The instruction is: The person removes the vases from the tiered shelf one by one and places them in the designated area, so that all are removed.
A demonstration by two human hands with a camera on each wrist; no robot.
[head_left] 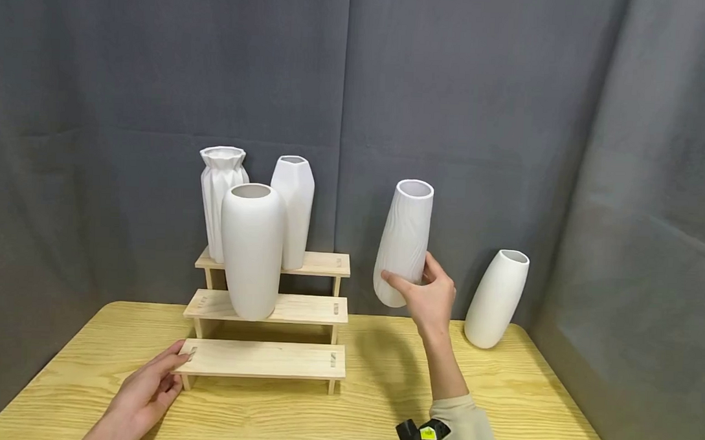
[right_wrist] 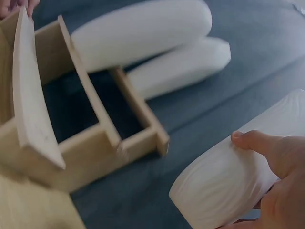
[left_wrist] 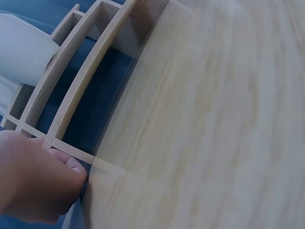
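My right hand [head_left: 433, 299] grips the lower part of a white vase [head_left: 406, 231] with a wavy relief, holding it in the air right of the stepped wooden stand [head_left: 263, 359]. In the right wrist view, the thumb lies along this ribbed vase [right_wrist: 224, 186]. My left hand [head_left: 144, 394] holds the left end of the stand's lowest step, its thumb near the top face. The left wrist view shows the fingers of that hand [left_wrist: 43, 181] curled at the step's end. A smooth white vase [head_left: 252, 249] stands on the middle step.
On the top step are a pleated white vase [head_left: 215, 202] and a faceted white vase [head_left: 294, 211]. Another white vase [head_left: 497, 299] stands on the table [head_left: 532, 407] at the right. Grey curtains [head_left: 479, 88] hang behind and at both sides.
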